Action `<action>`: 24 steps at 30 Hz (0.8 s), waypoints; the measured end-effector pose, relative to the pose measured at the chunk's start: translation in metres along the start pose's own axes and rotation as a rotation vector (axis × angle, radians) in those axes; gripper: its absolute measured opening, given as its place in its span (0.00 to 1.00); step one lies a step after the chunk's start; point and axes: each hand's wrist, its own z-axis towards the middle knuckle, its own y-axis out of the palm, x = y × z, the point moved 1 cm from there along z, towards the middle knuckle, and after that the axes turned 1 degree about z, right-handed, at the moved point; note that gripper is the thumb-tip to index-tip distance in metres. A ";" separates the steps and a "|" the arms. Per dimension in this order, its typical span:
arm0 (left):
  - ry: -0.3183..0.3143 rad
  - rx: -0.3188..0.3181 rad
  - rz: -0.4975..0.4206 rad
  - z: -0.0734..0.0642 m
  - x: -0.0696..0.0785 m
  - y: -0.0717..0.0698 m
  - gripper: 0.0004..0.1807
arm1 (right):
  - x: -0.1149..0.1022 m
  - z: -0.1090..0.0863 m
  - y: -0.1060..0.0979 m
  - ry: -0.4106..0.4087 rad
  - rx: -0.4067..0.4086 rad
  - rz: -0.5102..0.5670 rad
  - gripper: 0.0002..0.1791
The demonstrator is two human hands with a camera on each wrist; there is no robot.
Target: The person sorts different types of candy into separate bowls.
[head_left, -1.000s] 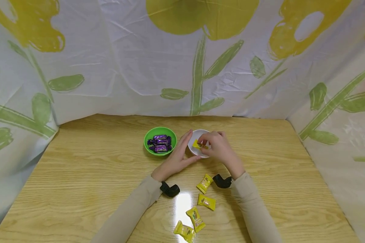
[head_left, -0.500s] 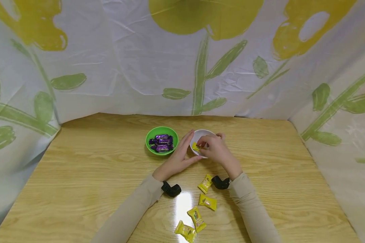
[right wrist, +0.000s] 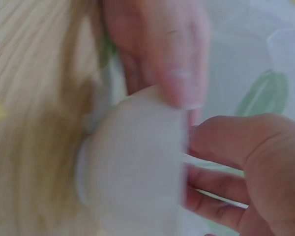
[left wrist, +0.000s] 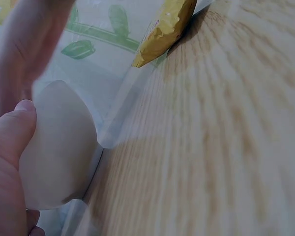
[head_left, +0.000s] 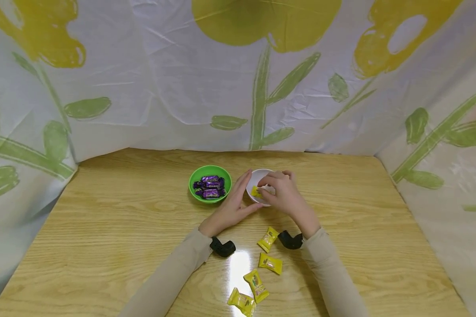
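Note:
A white bowl [head_left: 254, 179] stands on the wooden table, with my left hand [head_left: 231, 207] holding it from the left side. In the left wrist view the thumb [left wrist: 22, 120] lies at the rim of the bowl [left wrist: 61, 147]. My right hand [head_left: 286, 196] reaches into the bowl from the right, its fingertips pinching a yellow-wrapped candy [head_left: 255, 192]. The fingers partly cover that candy. In the right wrist view the bowl [right wrist: 137, 162] hides the tips of the right hand [right wrist: 265, 162]. To the left stands a green bowl [head_left: 194, 196] with several purple-wrapped candies [head_left: 211, 193].
Several yellow-wrapped candies lie nearer the front, among them one candy [head_left: 267, 239] close to the right wrist and another [head_left: 241, 302] at the bottom. A black camera mount [head_left: 223, 247] sits at each wrist. White flowered cloth [head_left: 162, 110] surrounds the table [head_left: 123, 220].
My right hand's fingers shift slightly inside the white bowl, and the yellow candy there shows a little less. The left hand stays on the bowl. The other candies have not moved.

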 end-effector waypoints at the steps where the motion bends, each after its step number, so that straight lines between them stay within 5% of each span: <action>1: 0.004 0.003 0.003 0.000 0.000 0.000 0.51 | -0.002 -0.001 -0.003 -0.023 0.024 0.005 0.02; 10: -0.003 0.006 0.007 -0.003 -0.001 0.001 0.51 | -0.018 -0.020 -0.033 -0.174 0.114 0.031 0.03; 24: -0.031 0.005 0.005 -0.002 0.000 0.001 0.51 | -0.029 -0.051 -0.042 -0.261 -0.197 0.023 0.09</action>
